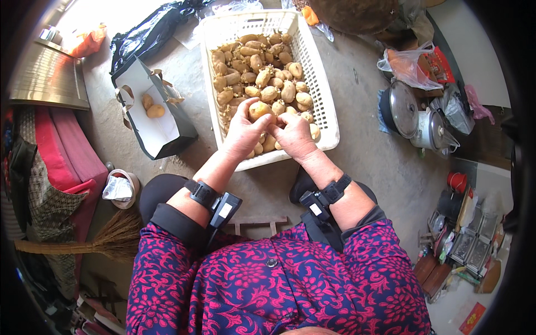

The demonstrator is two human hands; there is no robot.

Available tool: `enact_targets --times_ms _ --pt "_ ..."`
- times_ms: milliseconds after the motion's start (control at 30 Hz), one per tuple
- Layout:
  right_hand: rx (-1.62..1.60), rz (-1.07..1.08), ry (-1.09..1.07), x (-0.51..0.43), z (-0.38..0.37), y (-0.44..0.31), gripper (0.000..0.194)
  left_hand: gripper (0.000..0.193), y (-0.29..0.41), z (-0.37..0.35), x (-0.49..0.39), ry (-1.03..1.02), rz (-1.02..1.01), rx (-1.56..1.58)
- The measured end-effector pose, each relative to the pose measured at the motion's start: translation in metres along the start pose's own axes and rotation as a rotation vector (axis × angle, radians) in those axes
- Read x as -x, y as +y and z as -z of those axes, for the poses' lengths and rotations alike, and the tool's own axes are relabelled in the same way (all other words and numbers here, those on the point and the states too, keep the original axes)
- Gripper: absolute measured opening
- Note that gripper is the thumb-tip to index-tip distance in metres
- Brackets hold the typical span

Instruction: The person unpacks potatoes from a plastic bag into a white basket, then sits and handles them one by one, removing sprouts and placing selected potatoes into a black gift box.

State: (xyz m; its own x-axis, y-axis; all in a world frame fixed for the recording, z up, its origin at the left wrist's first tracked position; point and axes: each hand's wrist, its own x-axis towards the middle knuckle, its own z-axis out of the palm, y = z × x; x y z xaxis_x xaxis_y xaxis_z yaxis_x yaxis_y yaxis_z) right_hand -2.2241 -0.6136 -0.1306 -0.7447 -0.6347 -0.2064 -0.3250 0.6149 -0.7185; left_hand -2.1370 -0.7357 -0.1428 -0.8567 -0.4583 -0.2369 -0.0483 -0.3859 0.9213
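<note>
Above the near part of a white plastic basket (331,125), my left hand (247,130) holds a potato (259,110) between thumb and fingers. My right hand (293,136) touches the same potato at its near right side, fingertips bent against it. Many sprouted potatoes (255,63) fill the basket. Left of it on the floor stands an open paper gift bag (180,125), dark outside and white inside, with a few potatoes (155,111) at its bottom and ribbon handles.
A black plastic bag (142,37) lies behind the gift bag. At the left are a small bin (134,188) and a straw broom (113,236). Pots with glass lids (404,109) and plastic bags stand at the right. A low stool's wooden frame (259,220) shows near my legs.
</note>
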Motion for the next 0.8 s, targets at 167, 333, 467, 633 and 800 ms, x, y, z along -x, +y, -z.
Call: enact_targets --times_ms 167,333,467,633,800 --pt "0.01 0.319 0.104 -0.004 0.0 0.0 0.045 0.049 0.003 0.001 0.001 -0.021 0.069 -0.02" --pt "-0.229 0.183 0.012 -0.001 0.006 -0.007 0.047 0.046 -0.001 0.005 -0.002 -0.088 0.18 0.378" --pt "-0.153 0.316 0.097 0.0 0.01 -0.01 0.044 0.044 0.0 0.01 -0.002 -0.163 0.178 0.521" --pt "-0.179 0.425 0.087 -0.001 0.015 -0.009 0.046 0.042 0.003 0.011 -0.005 -0.211 0.171 0.671" --pt "-0.061 0.47 0.098 -0.002 0.022 -0.01 0.047 0.041 0.002 0.009 -0.007 -0.309 0.153 0.644"
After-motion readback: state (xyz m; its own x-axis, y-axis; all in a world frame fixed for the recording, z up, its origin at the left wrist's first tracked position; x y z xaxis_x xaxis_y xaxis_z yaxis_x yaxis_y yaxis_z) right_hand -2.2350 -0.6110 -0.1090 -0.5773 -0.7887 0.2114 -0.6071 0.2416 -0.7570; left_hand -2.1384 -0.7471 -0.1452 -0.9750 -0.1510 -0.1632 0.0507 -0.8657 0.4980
